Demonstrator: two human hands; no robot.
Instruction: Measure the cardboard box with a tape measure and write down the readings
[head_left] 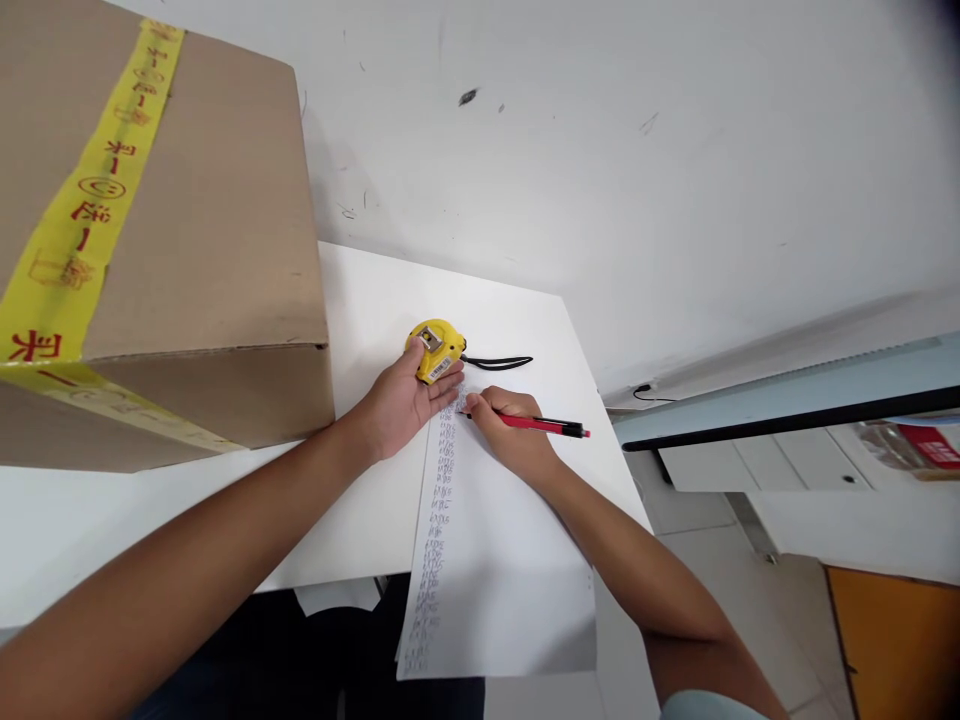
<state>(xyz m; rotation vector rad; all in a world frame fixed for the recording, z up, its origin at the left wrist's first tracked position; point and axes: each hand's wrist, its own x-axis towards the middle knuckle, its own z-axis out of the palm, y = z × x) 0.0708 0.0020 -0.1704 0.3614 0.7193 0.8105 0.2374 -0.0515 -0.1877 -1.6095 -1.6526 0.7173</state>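
Note:
My left hand point(401, 400) is closed around a yellow tape measure point(442, 350), thumb on its near side and fingers beneath. A black wrist strap point(502, 361) trails from the tape measure to the right. In my right hand point(512, 428) is a red and black pen point(551, 425), its tip touching a white sheet of paper point(517, 590). Down the sheet's left side runs a column of handwritten figures, too small to read surely. The paper's lower end hangs over the table's front edge.
A large cardboard box point(225, 200) with yellow printed tape stands on the white table point(360, 290) at the left. Behind rises a marked white wall point(570, 130). On the right are a light-blue panel with a dark edge point(795, 420) and white drawers point(795, 460).

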